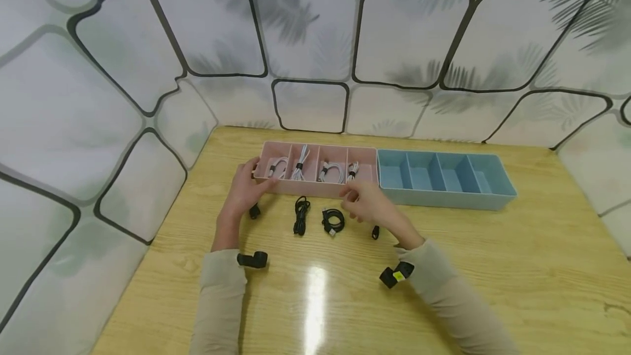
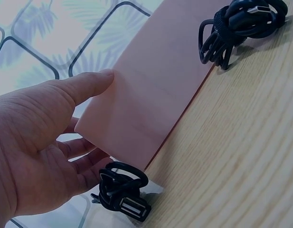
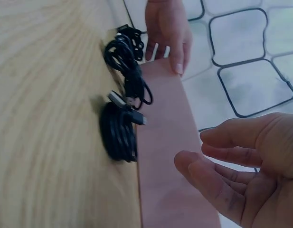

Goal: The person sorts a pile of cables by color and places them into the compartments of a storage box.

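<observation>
A long pink divided box (image 1: 315, 188) stands on the table, a bundled white cable (image 1: 299, 164) in each of its compartments. My left hand (image 1: 241, 188) grips its left end, with the thumb (image 2: 91, 85) on the front wall and the other fingers round the end. Close to the front wall near the right end is my right hand (image 1: 367, 201), its fingers loosely bent and nothing between them. Along the box's front lie several black cables: a bundle with a USB plug (image 2: 132, 207) by my left hand, a long bundle (image 1: 300, 215), a round coil (image 1: 333, 221) and one (image 1: 376, 232) partly hidden below my right hand.
A blue divided box (image 1: 443, 198) with bare compartments adjoins the pink box's right end. Behind the wooden table (image 1: 542, 267) hangs a patterned curtain-like backdrop (image 1: 310, 32), which also runs along its left side. Each sleeve carries a black wrist camera (image 1: 253, 259).
</observation>
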`<control>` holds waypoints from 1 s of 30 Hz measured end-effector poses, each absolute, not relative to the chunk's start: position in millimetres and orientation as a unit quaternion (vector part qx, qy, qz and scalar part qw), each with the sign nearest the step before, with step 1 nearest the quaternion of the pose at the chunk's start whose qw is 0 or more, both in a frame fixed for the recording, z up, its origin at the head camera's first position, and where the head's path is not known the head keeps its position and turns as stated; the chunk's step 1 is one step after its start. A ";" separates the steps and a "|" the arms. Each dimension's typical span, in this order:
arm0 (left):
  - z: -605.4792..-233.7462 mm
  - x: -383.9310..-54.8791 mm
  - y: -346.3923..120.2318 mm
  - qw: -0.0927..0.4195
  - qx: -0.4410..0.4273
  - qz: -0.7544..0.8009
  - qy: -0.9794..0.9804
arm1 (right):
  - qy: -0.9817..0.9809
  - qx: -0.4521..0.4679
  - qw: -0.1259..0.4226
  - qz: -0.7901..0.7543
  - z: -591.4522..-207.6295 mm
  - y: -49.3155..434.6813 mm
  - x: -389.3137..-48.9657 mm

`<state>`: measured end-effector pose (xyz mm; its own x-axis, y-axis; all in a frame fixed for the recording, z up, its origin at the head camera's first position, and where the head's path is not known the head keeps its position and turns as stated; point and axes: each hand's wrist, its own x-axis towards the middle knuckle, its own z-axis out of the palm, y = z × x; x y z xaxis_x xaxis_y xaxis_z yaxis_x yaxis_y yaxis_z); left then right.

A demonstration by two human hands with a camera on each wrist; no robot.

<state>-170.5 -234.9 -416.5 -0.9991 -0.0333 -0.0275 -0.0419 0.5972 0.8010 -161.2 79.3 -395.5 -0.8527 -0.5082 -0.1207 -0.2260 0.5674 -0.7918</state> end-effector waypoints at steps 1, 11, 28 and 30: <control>-416.4 -170.1 -234.9 0.005 -0.021 0.449 0.893 | 0.869 -0.216 0.173 -0.410 -398.0 77.3 -160.4; -419.4 -169.6 -235.6 -0.001 -0.017 0.459 0.888 | 0.921 -0.238 0.143 -0.274 -413.0 60.2 -160.0; -417.0 -168.5 -234.4 0.000 -0.015 0.455 0.890 | 0.925 -0.220 0.144 -0.275 -417.8 54.6 -163.0; -416.7 -168.8 -234.1 0.001 -0.015 0.455 0.890 | 0.919 -0.231 0.134 -0.290 -415.5 59.0 -162.9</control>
